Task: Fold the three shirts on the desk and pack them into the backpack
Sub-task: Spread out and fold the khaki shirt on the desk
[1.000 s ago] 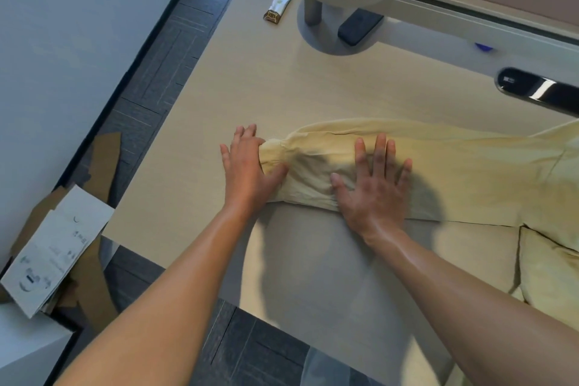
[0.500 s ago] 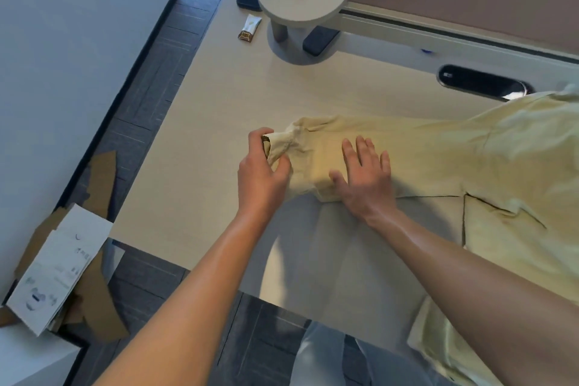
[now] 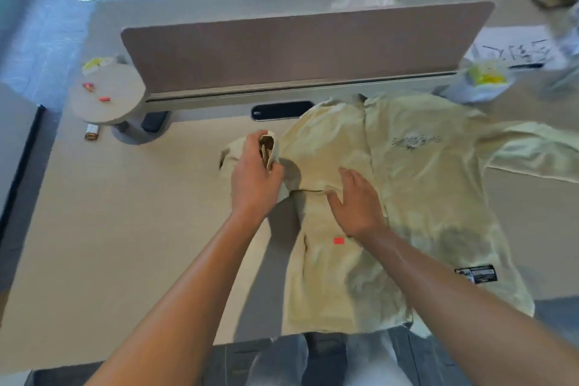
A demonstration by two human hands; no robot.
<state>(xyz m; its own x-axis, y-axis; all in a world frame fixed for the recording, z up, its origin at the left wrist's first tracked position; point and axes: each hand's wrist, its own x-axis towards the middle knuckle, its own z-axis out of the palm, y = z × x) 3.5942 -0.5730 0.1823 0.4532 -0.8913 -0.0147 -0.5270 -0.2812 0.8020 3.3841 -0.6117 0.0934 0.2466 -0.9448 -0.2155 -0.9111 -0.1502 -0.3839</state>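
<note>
A pale yellow shirt [image 3: 423, 197] lies spread face up on the light wooden desk [image 3: 109, 229], with a grey print on the chest, a small red tag and a black label near the hem. My left hand [image 3: 253, 178] grips the cuff end of the shirt's left sleeve and holds it lifted above the desk beside the shirt's shoulder. My right hand [image 3: 357, 200] lies flat with straight fingers on the shirt's body near the armpit seam. The right sleeve stretches out to the far right. No backpack or other shirt is recognisable in view.
A brown divider panel [image 3: 297, 53] stands along the desk's back edge, with a dark cable slot [image 3: 282, 110] in front of it. A round stand [image 3: 106, 97] with small orange items sits at the back left, a snack wrapper [image 3: 91, 132] beside it. Bags and papers [image 3: 488, 78] lie at the back right.
My left hand went from lying flat by the sleeve end to gripping the cuff and lifting it toward the shirt's body. My right hand slid along the sleeve onto the shirt's body. The view tilted up.
</note>
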